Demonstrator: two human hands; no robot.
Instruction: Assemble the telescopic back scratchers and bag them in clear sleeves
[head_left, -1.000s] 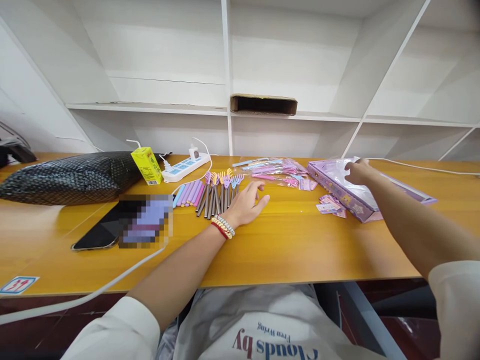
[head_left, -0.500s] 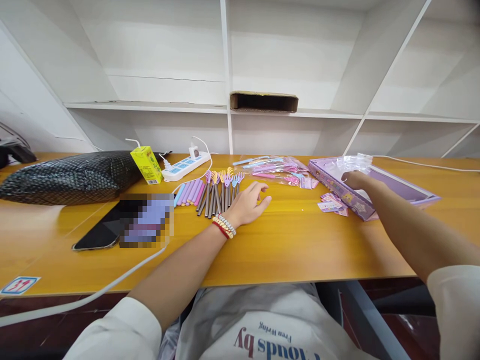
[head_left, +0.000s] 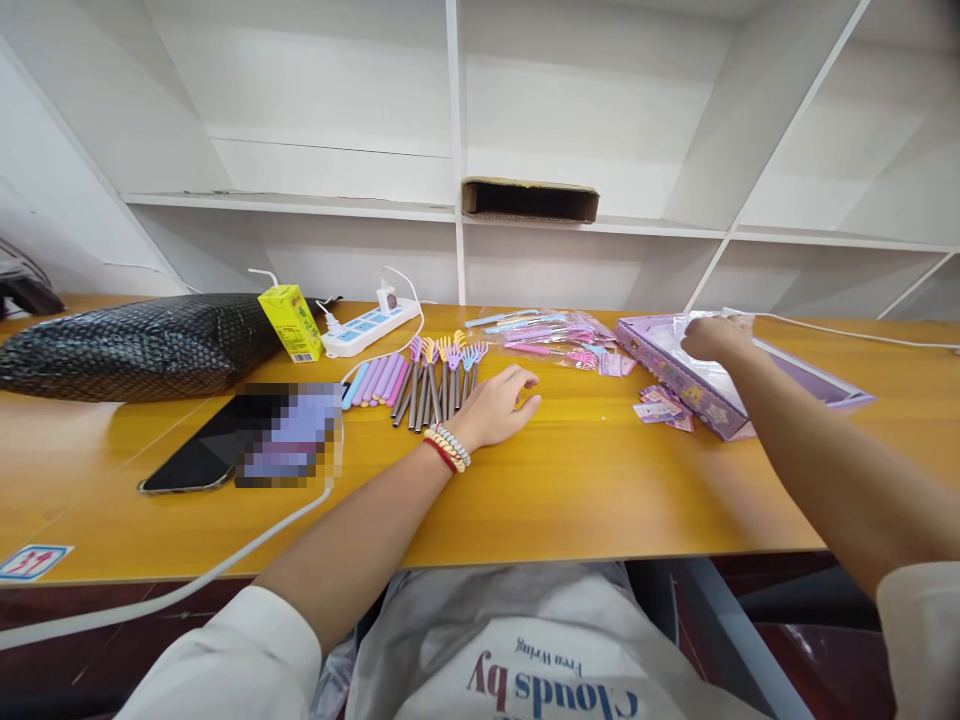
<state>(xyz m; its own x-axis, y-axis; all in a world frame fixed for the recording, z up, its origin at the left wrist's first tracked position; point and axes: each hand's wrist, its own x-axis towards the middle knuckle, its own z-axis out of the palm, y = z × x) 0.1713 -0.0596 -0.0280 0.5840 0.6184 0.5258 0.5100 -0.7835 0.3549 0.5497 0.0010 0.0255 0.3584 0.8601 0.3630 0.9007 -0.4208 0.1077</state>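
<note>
Shallow purple cardboard box with printed side walls [head_left: 679, 378] lies open at the right of the yellow-brown wooden table [head_left: 577, 490], its flat purple lid panel [head_left: 814, 375] extending to the right. Clear, crinkled plastic film [head_left: 716, 378] lies inside the box. Right hand [head_left: 718, 338] is positioned over the box at the film, fingers folded downward; whether they pinch the film cannot be told. Left hand [head_left: 497, 407] is empty, fingers loosely curled, thumb set apart, just beside the grey metal rods with purple, yellow and blue claw-shaped heads [head_left: 436, 387]. Pastel cylindrical grips [head_left: 384, 382] lie in a row left of the rods. Clear-wrapped pink and blue pieces [head_left: 555, 332] lie between the rods and the box. Small printed purple cards [head_left: 663, 408] lie just beside the box's near left wall.
</note>
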